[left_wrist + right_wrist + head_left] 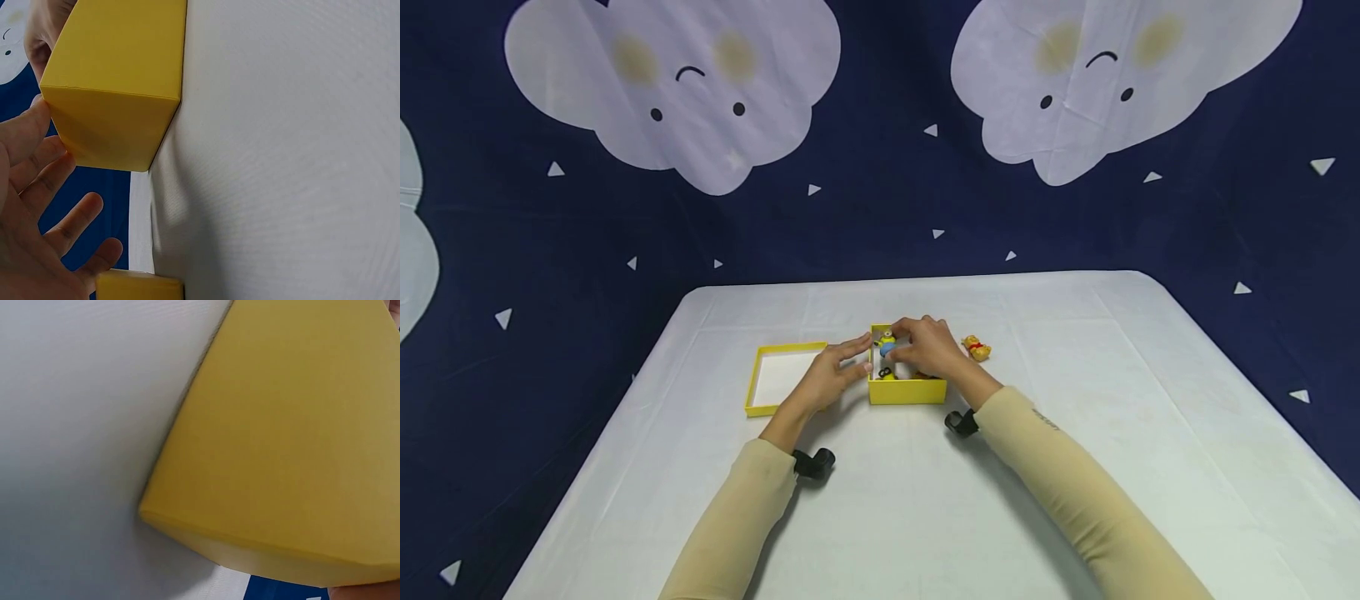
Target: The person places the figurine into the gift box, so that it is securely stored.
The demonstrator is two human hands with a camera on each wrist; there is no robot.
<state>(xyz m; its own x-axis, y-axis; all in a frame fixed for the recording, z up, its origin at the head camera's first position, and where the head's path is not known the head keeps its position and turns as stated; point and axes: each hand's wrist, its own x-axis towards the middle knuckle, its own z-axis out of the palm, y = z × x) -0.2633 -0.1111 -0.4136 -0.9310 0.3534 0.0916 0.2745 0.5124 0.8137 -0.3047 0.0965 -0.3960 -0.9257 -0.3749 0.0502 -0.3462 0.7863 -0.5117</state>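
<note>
An open yellow box stands mid-table. Inside it, at the left, is a small yellow and blue Minion toy figure. My right hand reaches in over the box's right side and pinches this figure between thumb and index finger. Another yellow figure with black goggles lies near the box's front wall, beside a white item partly hidden under the hand. With fairly straight fingers, my left hand touches the box's left side; its thumb and fingertips show against the yellow wall in the left wrist view.
The shallow yellow lid, white inside, lies left of the box, partly behind the left hand. An orange and red bear figure lies right of the box. A white cloth covers the table; a dark blue cloud-print curtain hangs behind.
</note>
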